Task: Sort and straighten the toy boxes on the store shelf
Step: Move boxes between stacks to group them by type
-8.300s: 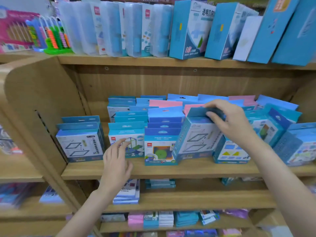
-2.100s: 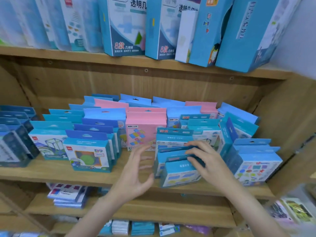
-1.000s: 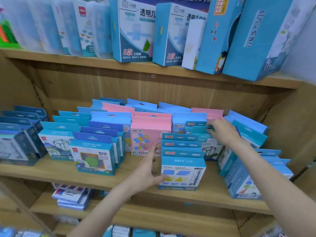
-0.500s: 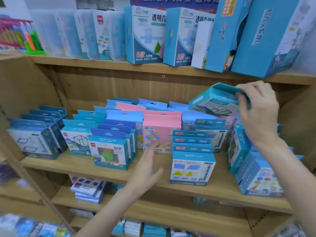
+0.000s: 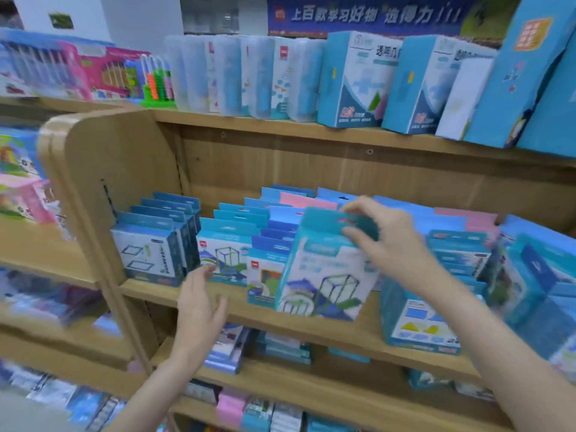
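My right hand grips the top flap of a teal toy box with a cube-frame picture, holding it in front of the middle shelf. A row of matching teal boxes stands further left. My left hand hovers open below that row, fingertips near its front box. More rows stand on the shelf: dark blue boxes at the left, a box with triangles at the right, pink and blue boxes behind.
The upper shelf carries tall blue boxes and clear plastic cases. A wooden side panel bounds the shelf on the left. Lower shelves hold flat stacks of packs. Tilted blue boxes crowd the right end.
My right hand carried the teal cube-frame box from high on the right down and left to the shelf's front. My left hand shifted left toward the teal row. The view panned left.
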Motion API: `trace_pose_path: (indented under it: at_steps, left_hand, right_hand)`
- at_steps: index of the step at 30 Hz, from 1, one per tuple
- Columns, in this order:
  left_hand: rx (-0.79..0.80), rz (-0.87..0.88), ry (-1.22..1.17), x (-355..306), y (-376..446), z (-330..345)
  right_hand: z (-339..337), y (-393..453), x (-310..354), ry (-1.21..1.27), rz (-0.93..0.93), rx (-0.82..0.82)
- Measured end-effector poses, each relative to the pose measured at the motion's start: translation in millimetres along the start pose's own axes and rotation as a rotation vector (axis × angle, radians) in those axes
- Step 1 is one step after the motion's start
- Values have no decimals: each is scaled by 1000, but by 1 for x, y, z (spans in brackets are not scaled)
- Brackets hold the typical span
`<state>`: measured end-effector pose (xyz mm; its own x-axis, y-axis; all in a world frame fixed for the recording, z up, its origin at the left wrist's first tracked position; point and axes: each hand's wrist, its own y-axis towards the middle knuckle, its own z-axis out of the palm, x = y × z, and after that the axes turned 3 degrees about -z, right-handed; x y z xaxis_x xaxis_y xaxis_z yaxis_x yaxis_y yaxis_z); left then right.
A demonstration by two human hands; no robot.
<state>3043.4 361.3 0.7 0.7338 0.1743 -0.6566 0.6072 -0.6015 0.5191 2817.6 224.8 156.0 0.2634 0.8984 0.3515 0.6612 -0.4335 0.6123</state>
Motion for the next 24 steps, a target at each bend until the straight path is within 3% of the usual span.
trace_pose_path:
  at_steps: [4, 7, 12, 14, 16, 19, 24]
  left_hand:
    - [55, -122, -10, 50, 17, -37]
    - [130, -77, -7, 74, 30, -50]
    - [353, 22, -98, 93, 40, -54]
    - [446, 46, -122, 98, 46, -51]
    - [442, 109, -111, 98, 54, -52]
    - [260, 373, 109, 96, 69, -47]
    - [273, 656, 495, 73, 101, -30]
  right_hand:
    - [99, 34, 40, -27, -10, 155]
    - [155, 63, 59, -61, 41, 144]
    - [217, 67, 56, -409, 15, 146]
    - [217, 68, 53, -430, 37, 110]
    - [201, 73, 47, -336, 51, 98]
    - [166, 87, 31, -197, 125, 37]
    - [129, 126, -28, -99, 328, 28]
